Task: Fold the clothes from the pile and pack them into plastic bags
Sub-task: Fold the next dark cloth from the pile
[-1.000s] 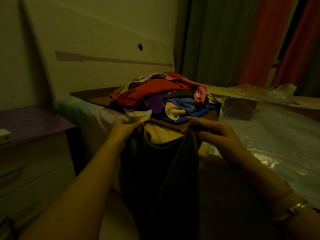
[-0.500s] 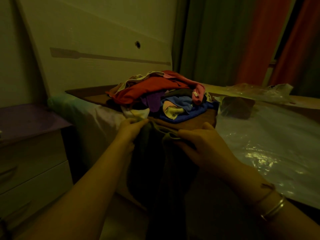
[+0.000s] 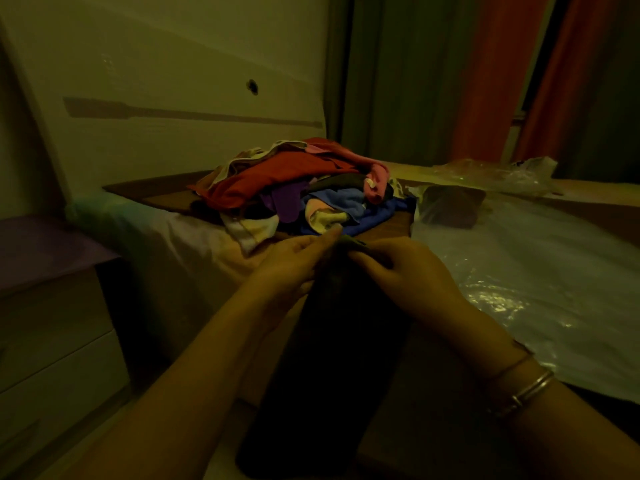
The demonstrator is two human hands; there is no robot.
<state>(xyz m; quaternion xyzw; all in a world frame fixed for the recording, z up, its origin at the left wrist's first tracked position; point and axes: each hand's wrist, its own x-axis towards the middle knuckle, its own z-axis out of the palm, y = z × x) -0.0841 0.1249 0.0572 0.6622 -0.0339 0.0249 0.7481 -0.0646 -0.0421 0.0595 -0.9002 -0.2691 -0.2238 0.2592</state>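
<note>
One view only, from a camera on the person's head, looking forward and down along both forearms. It sits close: the left hand (image 3: 294,263) and right hand (image 3: 408,271) meet near the middle of the frame, and the forearms run out through the bottom edge. Just beyond the fingertips comes the pile of clothes (image 3: 301,192) on the bed (image 3: 519,258), and past that the headboard (image 3: 166,98) and curtains (image 3: 485,77) fill the top. Left of the fingers, a drawer unit (image 3: 52,323) at the edge; right of them, the bed's shiny plastic cover. The wide lens bends the lines near the edges. The light is dim, so detail below the hands is lost.
</note>
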